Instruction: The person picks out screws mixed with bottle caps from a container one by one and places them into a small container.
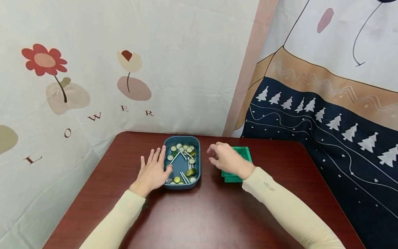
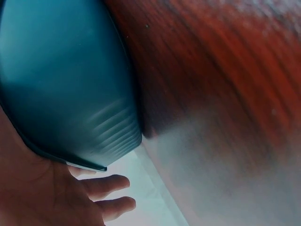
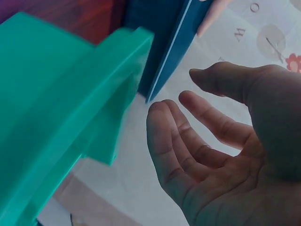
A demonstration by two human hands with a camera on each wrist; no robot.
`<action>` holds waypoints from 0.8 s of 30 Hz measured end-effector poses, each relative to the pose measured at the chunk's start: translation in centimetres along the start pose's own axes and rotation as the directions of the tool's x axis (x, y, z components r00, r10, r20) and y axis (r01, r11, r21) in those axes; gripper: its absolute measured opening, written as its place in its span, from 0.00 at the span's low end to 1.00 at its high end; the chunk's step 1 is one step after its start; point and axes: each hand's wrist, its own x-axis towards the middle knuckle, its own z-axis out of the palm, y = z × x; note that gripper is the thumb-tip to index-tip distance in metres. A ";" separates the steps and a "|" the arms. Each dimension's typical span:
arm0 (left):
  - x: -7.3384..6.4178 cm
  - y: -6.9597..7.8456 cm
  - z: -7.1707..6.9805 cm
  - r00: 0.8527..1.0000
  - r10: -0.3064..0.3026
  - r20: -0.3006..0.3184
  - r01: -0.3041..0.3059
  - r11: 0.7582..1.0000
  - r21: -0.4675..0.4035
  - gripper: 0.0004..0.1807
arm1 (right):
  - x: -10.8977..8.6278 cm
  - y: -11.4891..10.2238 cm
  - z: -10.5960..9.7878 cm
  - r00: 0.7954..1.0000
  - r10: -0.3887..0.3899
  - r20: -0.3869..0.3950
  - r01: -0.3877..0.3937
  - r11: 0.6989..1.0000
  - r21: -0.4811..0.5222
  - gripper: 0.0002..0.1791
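Note:
A blue tray (image 1: 198,169) with raised walls holds several round gold-rimmed discs (image 1: 177,179) and thin silver rods (image 1: 184,177). My left hand (image 1: 152,174) rests along the tray's left edge, fingers spread and thumb over the rim. In the left wrist view, the tray's ribbed outer wall (image 2: 70,84) hides part of that hand. To the right of the tray, my right hand (image 1: 228,157) hovers over the left part of a green plastic box (image 1: 233,178), covering some of it. The right wrist view shows its fingers (image 3: 162,136) loosely bent, with nothing between them and the thumb.
Both containers stand near the far edge of a dark red-brown wooden table (image 1: 199,218). Behind it hangs a pale cloth (image 1: 186,62) printed with flowers and letters. A navy cloth (image 1: 298,145) with white trees hangs at the right.

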 end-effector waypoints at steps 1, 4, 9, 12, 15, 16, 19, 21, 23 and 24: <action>0.0 0.0 0.0 1.000 0.001 -0.001 -0.001 1.000 -0.001 0.50 | 0.1 -0.3 0.2 1.000 -0.001 0.008 0.001 1.000 -0.005 0.15; 0.0 0.0 -0.1 1.000 0.000 0.001 0.000 1.000 -0.006 0.50 | 0.4 -1.2 0.7 0.999 -0.016 0.030 0.017 0.999 -0.027 0.18; -0.1 0.0 -0.1 1.000 -0.002 0.001 0.002 1.000 -0.004 0.50 | 0.8 -2.3 1.4 0.997 -0.052 0.054 0.056 0.996 -0.071 0.21; -0.1 0.0 -0.1 1.000 -0.001 -0.007 0.001 1.000 -0.005 0.50 | 0.9 -2.8 1.9 0.994 -0.102 0.048 0.107 0.987 -0.122 0.21; -0.1 0.0 -0.1 1.000 0.000 -0.012 0.000 1.000 -0.006 0.50 | 1.0 -3.2 2.5 0.985 -0.164 0.047 0.170 0.969 -0.180 0.22; -0.1 0.0 -0.1 1.000 0.000 -0.014 -0.001 1.000 -0.005 0.50 | 1.1 -3.4 2.7 0.982 -0.183 0.050 0.190 0.961 -0.200 0.23; -0.1 0.1 -0.1 1.000 0.001 -0.013 -0.001 1.000 -0.004 0.49 | 1.4 -3.9 3.4 0.973 -0.218 0.071 0.229 0.944 -0.236 0.25; -0.2 0.1 -0.1 1.000 0.002 -0.012 -0.002 1.000 -0.002 0.49 | 1.5 -4.2 3.9 0.970 -0.224 0.093 0.241 0.938 -0.250 0.27; -0.2 0.1 -0.1 1.000 0.001 -0.007 -0.001 1.000 -0.001 0.50 | 1.7 -4.6 4.5 0.967 -0.224 0.120 0.249 0.933 -0.259 0.28; -0.2 0.1 -0.1 1.000 0.000 -0.005 0.000 1.000 -0.001 0.50 | 1.8 -4.7 4.8 0.966 -0.222 0.133 0.251 0.930 -0.268 0.28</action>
